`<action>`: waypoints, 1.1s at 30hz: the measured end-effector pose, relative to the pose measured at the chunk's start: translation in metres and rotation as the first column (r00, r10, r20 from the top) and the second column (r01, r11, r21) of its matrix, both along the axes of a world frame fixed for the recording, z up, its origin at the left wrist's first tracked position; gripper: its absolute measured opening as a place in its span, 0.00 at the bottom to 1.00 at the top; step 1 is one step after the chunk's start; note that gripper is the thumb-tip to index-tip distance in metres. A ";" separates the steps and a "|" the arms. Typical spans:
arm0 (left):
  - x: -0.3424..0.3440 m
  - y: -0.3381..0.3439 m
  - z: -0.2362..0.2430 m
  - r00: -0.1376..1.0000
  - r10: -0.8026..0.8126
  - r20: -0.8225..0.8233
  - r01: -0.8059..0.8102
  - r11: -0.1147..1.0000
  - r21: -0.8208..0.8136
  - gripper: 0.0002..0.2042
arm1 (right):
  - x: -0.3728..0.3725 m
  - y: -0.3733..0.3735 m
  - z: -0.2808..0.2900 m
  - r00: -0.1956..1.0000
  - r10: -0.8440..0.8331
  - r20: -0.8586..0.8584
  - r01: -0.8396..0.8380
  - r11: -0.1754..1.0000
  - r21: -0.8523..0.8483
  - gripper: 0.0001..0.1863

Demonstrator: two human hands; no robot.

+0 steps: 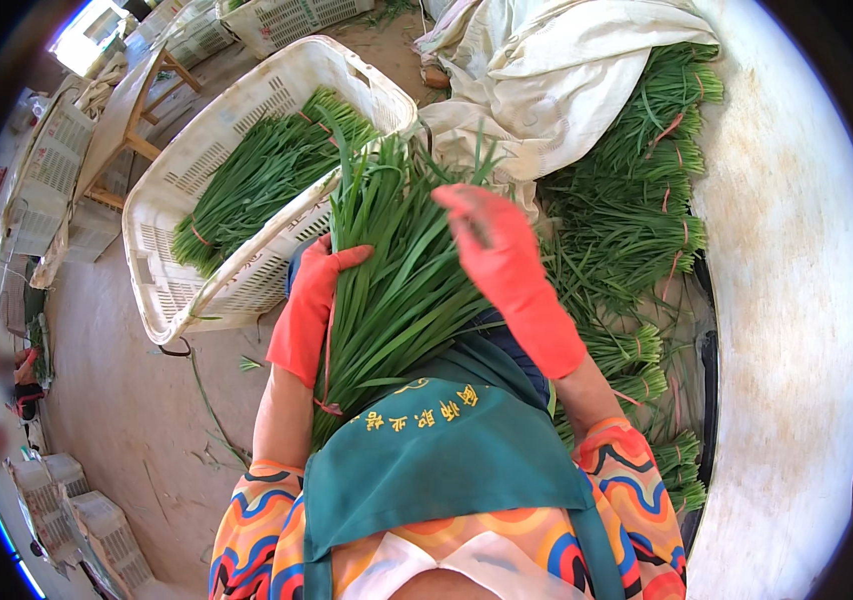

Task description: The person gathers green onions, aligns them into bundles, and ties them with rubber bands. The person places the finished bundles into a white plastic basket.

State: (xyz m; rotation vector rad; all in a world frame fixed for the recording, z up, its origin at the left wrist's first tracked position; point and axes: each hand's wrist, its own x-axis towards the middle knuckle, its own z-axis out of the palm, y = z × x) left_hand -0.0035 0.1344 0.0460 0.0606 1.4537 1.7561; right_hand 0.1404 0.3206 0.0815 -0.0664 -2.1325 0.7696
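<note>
White basket: the white basket (262, 285) has slots in its sides and some tied green bunches (257, 180) lying in it.
Big bunch: the big bunch (392, 270) of long green leaves is just to the right of the near side of the basket, over the person's lap, with its low end by the green apron (447, 450).
Pink band: a pink band (329, 407) goes round the big bunch at its low end, below the basket's rim.
Left hand: the left hand (319, 300), in a red glove, grips the big bunch on the side next to the basket, thumb on top.
Right hand: the right hand (497, 250), in a red glove too, is up by the leaf tips, to the right of the basket. Its fingers are bent, but I cannot tell if they pinch a leaf.
Leaf pile: more tied bunches (637, 200) lie to the right of the basket, partly under a white cloth (567, 80).
Good handling: the leaves look soft, so a light grip should be best. Stroking loose leaves straight seems safer than tugging, and the band should stay snug.
</note>
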 end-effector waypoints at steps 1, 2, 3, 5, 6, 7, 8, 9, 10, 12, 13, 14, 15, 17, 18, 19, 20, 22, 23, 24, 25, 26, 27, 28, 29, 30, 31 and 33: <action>0.000 0.000 0.002 1.000 0.001 -0.006 -0.001 1.000 0.007 0.18 | -0.007 -0.010 0.000 0.998 0.061 0.036 -0.065 0.991 0.117 0.14; -0.002 -0.001 0.001 1.000 0.010 -0.007 -0.010 1.000 0.014 0.18 | -0.010 -0.018 -0.010 0.990 0.093 0.111 -0.113 0.974 0.198 0.13; -0.005 -0.002 0.001 1.000 0.000 -0.012 0.001 1.000 0.016 0.18 | -0.008 -0.022 -0.027 0.971 0.083 0.226 -0.139 0.959 0.246 0.11; -0.008 -0.006 0.001 1.000 -0.014 -0.020 0.015 1.000 0.019 0.18 | 0.000 -0.022 -0.059 0.913 0.118 0.390 -0.208 0.958 0.197 0.09; -0.005 -0.008 0.001 1.000 0.000 0.011 0.000 1.000 0.023 0.18 | 0.001 -0.022 -0.055 0.917 0.139 0.374 -0.172 0.984 0.054 0.09; -0.004 -0.008 0.004 1.000 0.006 0.023 -0.006 1.000 0.025 0.18 | 0.001 -0.021 -0.049 0.922 0.156 0.356 -0.132 0.987 -0.092 0.09; -0.003 -0.007 0.006 0.999 0.010 0.035 -0.011 1.000 0.028 0.17 | 0.001 -0.021 -0.043 0.927 0.168 0.336 -0.089 0.968 -0.236 0.09; -0.001 -0.005 0.008 0.999 0.003 0.047 -0.004 1.000 0.029 0.17 | -0.003 -0.018 -0.039 0.963 0.144 0.227 -0.069 0.948 -0.309 0.09; -0.002 -0.005 0.006 0.999 0.003 0.044 -0.004 1.000 0.021 0.17 | -0.005 -0.015 -0.029 0.950 0.157 0.271 -0.027 0.903 -0.428 0.10; -0.003 -0.005 -0.001 0.999 0.006 0.038 -0.006 1.000 0.007 0.18 | -0.008 -0.012 0.003 0.928 0.134 0.348 0.095 0.817 -0.569 0.11; -0.002 -0.004 -0.002 0.999 0.004 0.040 -0.005 0.999 0.034 0.18 | -0.015 -0.010 0.003 0.965 0.084 0.250 0.040 0.890 -0.454 0.11; -0.001 -0.002 -0.003 0.999 0.003 0.042 -0.006 0.998 0.060 0.18 | -0.023 -0.007 0.003 0.989 0.049 0.141 -0.001 0.946 -0.325 0.11; 0.000 -0.002 -0.004 0.999 0.001 0.046 -0.005 0.997 0.083 0.18 | -0.029 -0.006 0.002 0.999 0.029 0.027 -0.023 0.982 -0.189 0.11; 0.001 -0.003 -0.005 0.999 0.000 0.036 -0.003 0.996 0.094 0.17 | -0.034 -0.013 -0.001 0.994 0.095 0.051 -0.098 0.993 0.067 0.12; 0.001 -0.002 -0.004 0.999 0.021 0.042 -0.025 0.995 0.095 0.17 | -0.031 -0.014 -0.013 0.990 0.087 0.107 -0.105 0.979 0.177 0.11; 0.001 -0.003 -0.003 0.998 0.047 0.047 -0.052 0.994 0.098 0.17 | -0.028 -0.015 -0.028 0.984 0.077 0.161 -0.121 0.951 0.285 0.11; 0.000 -0.003 -0.001 0.997 0.053 0.055 -0.059 0.993 0.098 0.17 | -0.022 -0.014 -0.042 0.973 0.067 0.220 -0.117 0.968 0.221 0.10; 0.000 -0.008 0.002 0.994 0.082 0.079 -0.089 0.991 0.096 0.16 | -0.009 -0.011 -0.059 0.936 0.073 0.344 -0.110 0.990 0.090 0.09; 0.001 -0.009 0.004 0.992 0.083 0.097 -0.094 0.989 0.114 0.16 | -0.009 -0.008 -0.060 0.938 0.072 0.340 -0.071 0.997 -0.016 0.10; 0.002 -0.007 0.006 0.991 0.073 0.114 -0.088 0.988 0.128 0.16 | -0.008 -0.007 -0.054 0.940 0.062 0.336 -0.021 0.992 -0.124 0.10; 0.002 -0.006 0.006 0.989 0.063 0.131 -0.081 0.986 0.143 0.16 | -0.009 -0.006 -0.048 0.941 0.050 0.333 0.030 0.972 -0.231 0.10; 0.003 -0.007 0.004 0.991 0.066 0.120 -0.081 0.988 0.131 0.16 | -0.013 -0.003 -0.039 0.946 0.056 0.318 0.032 0.964 -0.265 0.11; 0.002 -0.007 0.001 0.992 0.066 0.104 -0.079 0.990 0.120 0.15 | -0.016 -0.003 -0.028 0.949 0.061 0.308 0.023 0.965 -0.261 0.10; 0.002 -0.007 0.001 0.994 0.068 0.089 -0.078 0.991 0.110 0.15 | -0.021 -0.005 -0.018 0.952 0.067 0.298 0.012 0.967 -0.254 0.09; 0.003 -0.007 0.001 0.995 0.056 0.086 -0.066 0.992 0.111 0.15 | -0.026 -0.007 -0.010 0.955 0.074 0.288 0.000 0.969 -0.248 0.09; 0.003 -0.006 0.002 0.996 0.045 0.081 -0.054 0.992 0.111 0.15 | -0.030 -0.009 -0.005 0.929 0.029 0.369 0.051 0.977 -0.207 0.05; 0.005 -0.005 0.003 0.996 0.034 0.077 -0.042 0.993 0.111 0.14 | -0.033 -0.006 -0.011 0.919 0.006 0.395 0.038 0.994 -0.103 0.05; 0.006 -0.004 0.004 0.997 0.038 0.072 -0.046 0.991 0.126 0.14 | -0.039 -0.001 -0.031 0.897 -0.046 0.439 -0.001 0.994 0.106 0.05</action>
